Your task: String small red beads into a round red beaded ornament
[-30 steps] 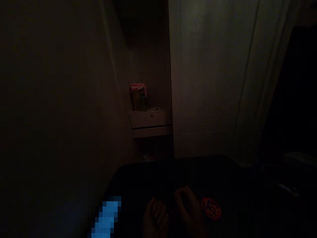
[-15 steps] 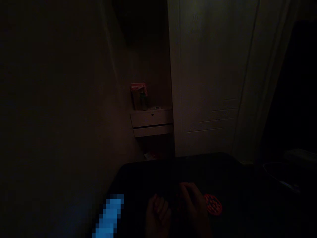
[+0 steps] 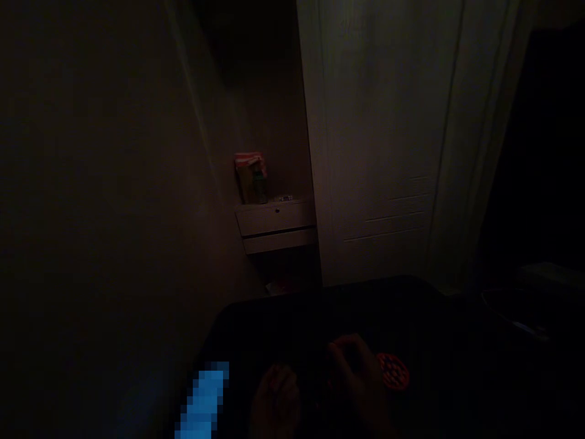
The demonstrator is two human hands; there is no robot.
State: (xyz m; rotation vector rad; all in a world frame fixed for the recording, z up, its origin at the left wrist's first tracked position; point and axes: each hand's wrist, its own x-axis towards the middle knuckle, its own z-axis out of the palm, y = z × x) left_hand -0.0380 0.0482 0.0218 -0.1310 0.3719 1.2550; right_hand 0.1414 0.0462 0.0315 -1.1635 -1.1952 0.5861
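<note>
The room is very dark, so details are faint. My left hand (image 3: 275, 402) is low in the middle with its fingers curled in; a small reddish spot shows at the fingers, but what they hold is too dim to make out. To its right, my right hand (image 3: 361, 384) has thumb and forefinger brought together, with something reddish at their tips that I cannot identify. Just beyond the right hand lies a round red-rimmed thing (image 3: 393, 372) with a red-and-dark pattern inside. Both hands are over a dark surface (image 3: 292, 323).
A drawer unit (image 3: 276, 222) stands in a recess behind, with a red-and-white-topped packet (image 3: 249, 177) on it. A pale panelled door (image 3: 375, 140) is to its right. A cable (image 3: 525, 329) lies at right. A blurred blue patch (image 3: 201, 402) is at lower left.
My left hand has moved left, away from the right hand. The right hand stays near the round red thing, fingertips still together. The view has shifted slightly.
</note>
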